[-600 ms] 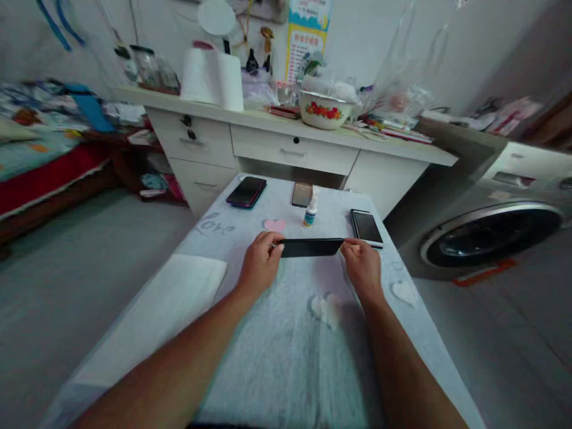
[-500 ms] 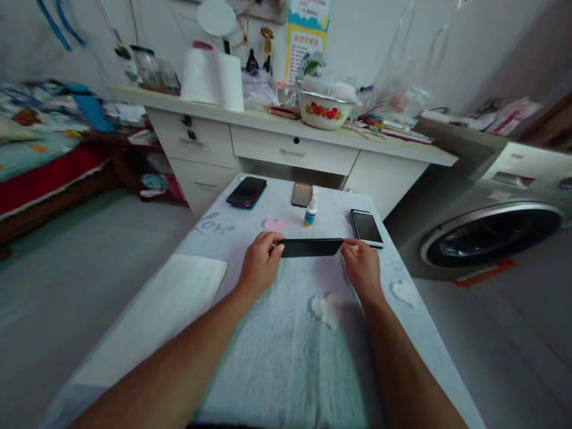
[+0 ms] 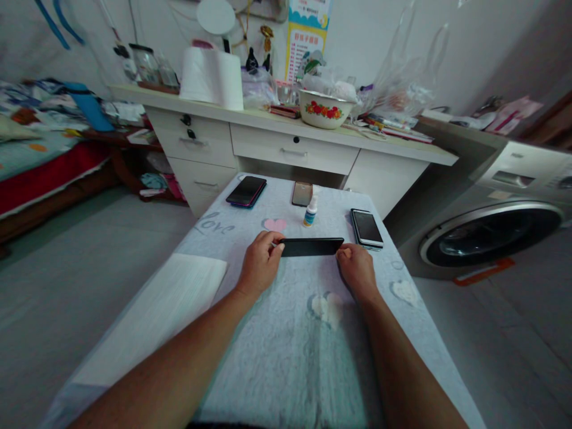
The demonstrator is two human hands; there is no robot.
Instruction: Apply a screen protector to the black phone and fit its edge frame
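A black phone [image 3: 311, 246] lies crosswise on the pale blue cloth of the small table [image 3: 286, 357]. My left hand [image 3: 260, 263] pinches its left end with curled fingers. My right hand [image 3: 356, 269] rests closed at the phone's right end, just below the corner; whether it still grips the phone is hard to make out. Just beyond the black phone stand a small white dropper bottle [image 3: 310, 212] and a pink heart patch [image 3: 274, 224].
Three more phones lie at the table's far end: a dark one [image 3: 246, 191] left, a brownish one [image 3: 302, 193] in the middle, a silver-edged one [image 3: 366, 227] right. A folded white cloth [image 3: 170, 298] lies left. A cluttered desk [image 3: 286, 128] stands behind, a washing machine [image 3: 491, 226] to the right.
My right hand has slipped a little down and inward from the phone's right end. The black phone and my left hand have stayed in place.
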